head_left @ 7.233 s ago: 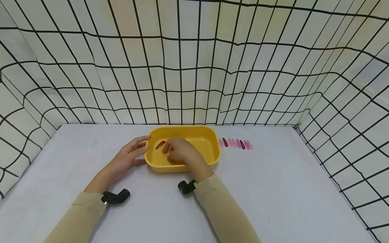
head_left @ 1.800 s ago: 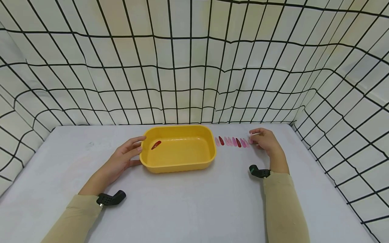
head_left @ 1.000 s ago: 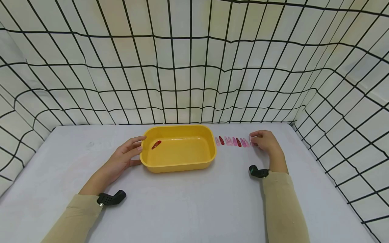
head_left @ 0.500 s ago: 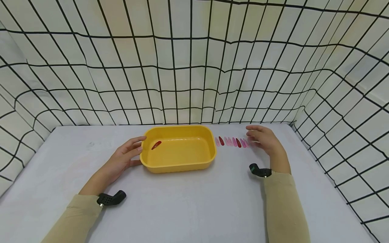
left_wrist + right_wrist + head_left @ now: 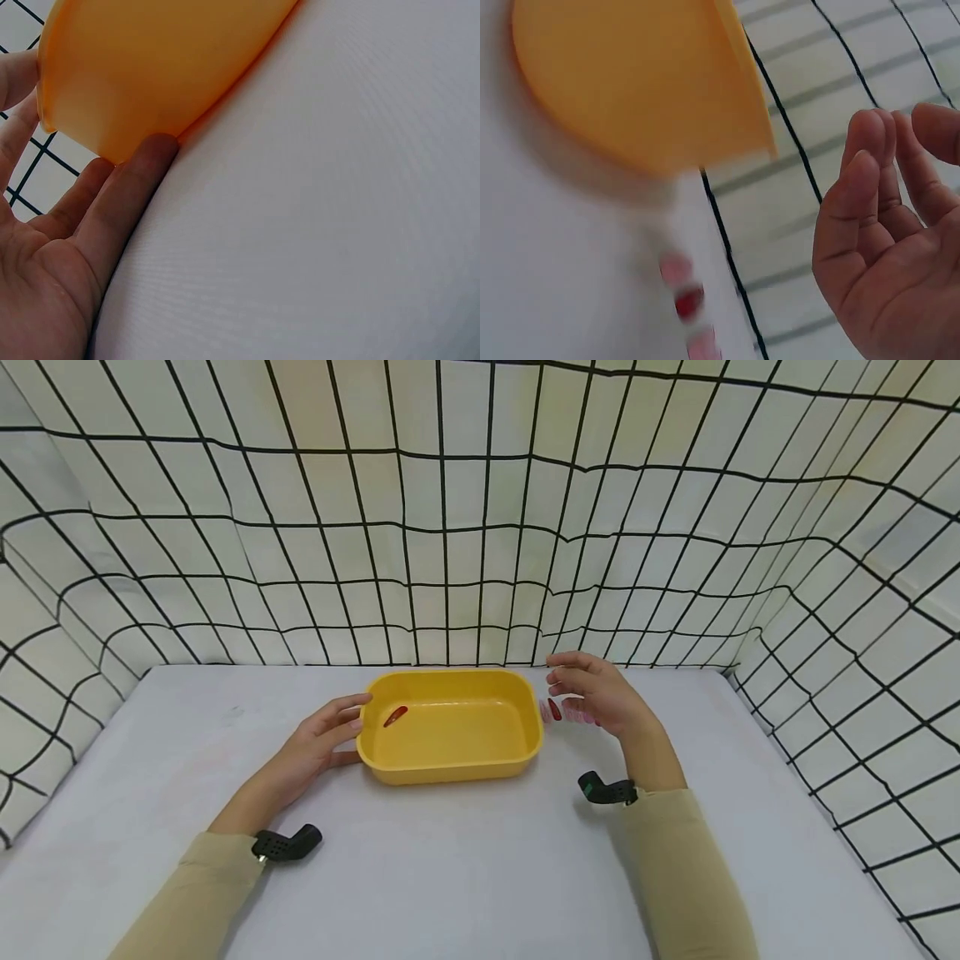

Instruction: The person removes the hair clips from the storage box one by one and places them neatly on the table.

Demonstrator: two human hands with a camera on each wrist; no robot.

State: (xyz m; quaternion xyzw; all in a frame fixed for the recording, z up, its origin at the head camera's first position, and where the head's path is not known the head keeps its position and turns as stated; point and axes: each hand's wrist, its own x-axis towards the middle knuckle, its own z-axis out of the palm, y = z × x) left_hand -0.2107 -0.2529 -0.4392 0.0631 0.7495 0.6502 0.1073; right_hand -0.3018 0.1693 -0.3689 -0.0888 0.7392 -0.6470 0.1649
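Note:
A yellow plastic basin (image 5: 453,739) stands on the table, with one red snap hair clip (image 5: 395,717) inside near its left end. My left hand (image 5: 318,743) rests against the basin's left end, fingers at the rim and thumb low on the wall, as the left wrist view also shows. To the basin's right lies a row of pink and red hair clips, among them a red one (image 5: 554,709). My right hand (image 5: 600,697) hovers over this row, fingers loosely bent and holding nothing. It hides the row's right part. Blurred clips and the basin appear in the right wrist view.
A black wire grid (image 5: 465,552) with white sheeting behind it rises along the table's back edge and sides. The white tabletop (image 5: 465,868) stretches in front of the basin. A dark wrist camera (image 5: 287,843) sits on each wrist.
Earlier my right hand reached into the basin, then set a pink hair clip at the row's right end. It has let go and moved left towards the basin. My left hand stays at the basin.

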